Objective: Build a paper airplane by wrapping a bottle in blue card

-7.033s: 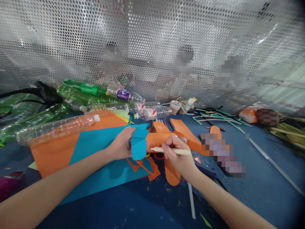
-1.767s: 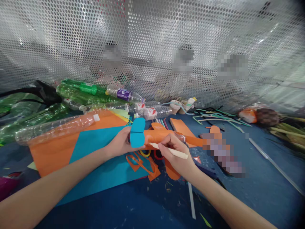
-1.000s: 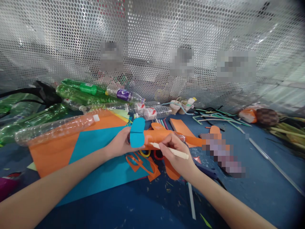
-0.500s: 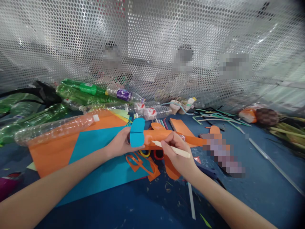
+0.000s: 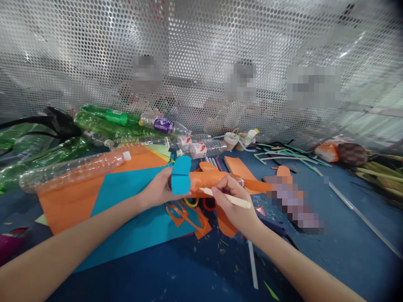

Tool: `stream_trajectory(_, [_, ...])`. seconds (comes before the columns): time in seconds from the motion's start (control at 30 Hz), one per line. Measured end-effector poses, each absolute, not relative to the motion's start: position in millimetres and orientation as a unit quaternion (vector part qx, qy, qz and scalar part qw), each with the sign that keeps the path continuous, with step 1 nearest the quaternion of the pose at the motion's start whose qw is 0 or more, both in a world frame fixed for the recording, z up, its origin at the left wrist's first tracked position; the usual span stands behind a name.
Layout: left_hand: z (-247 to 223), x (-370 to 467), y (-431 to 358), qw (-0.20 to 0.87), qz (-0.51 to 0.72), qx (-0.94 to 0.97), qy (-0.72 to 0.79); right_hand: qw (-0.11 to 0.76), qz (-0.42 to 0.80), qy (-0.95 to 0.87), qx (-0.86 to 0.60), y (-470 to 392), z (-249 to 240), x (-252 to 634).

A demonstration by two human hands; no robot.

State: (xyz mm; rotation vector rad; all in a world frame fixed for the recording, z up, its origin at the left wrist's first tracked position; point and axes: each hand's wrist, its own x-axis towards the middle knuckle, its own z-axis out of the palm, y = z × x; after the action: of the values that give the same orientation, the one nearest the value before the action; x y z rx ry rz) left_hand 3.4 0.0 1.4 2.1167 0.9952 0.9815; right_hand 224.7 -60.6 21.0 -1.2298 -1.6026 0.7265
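An orange paper-covered model (image 5: 210,180) lies sideways in the middle, with a curved blue paper piece (image 5: 181,176) at its left end. My left hand (image 5: 159,188) is wrapped round that left end, its fingers partly hidden behind the blue piece. Pinched in my right hand (image 5: 236,199) is a cream-coloured pen (image 5: 237,201), its tip at the orange surface. Below the model are orange paper scraps (image 5: 185,218) and yellow and red scissor handles (image 5: 191,203), on a large blue sheet (image 5: 126,214).
Green and clear plastic bottles (image 5: 107,126) lie at the back left. Orange sheets (image 5: 63,205) sit under the blue sheet. Thin green sticks (image 5: 289,154) and a long clear strip (image 5: 362,213) are on the right. A perforated metal screen (image 5: 195,46) stands behind.
My right hand and the pen have shifted very slightly left and down along the orange surface. My left hand keeps its hold.
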Motion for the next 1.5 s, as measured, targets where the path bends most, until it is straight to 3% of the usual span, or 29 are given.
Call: stream_trajectory(1.5, [3.9,3.1,-1.4,0.303,0.379,0.795,0.364,0.494,0.292,-0.652,-0.496,-59.6,21.5,224.6])
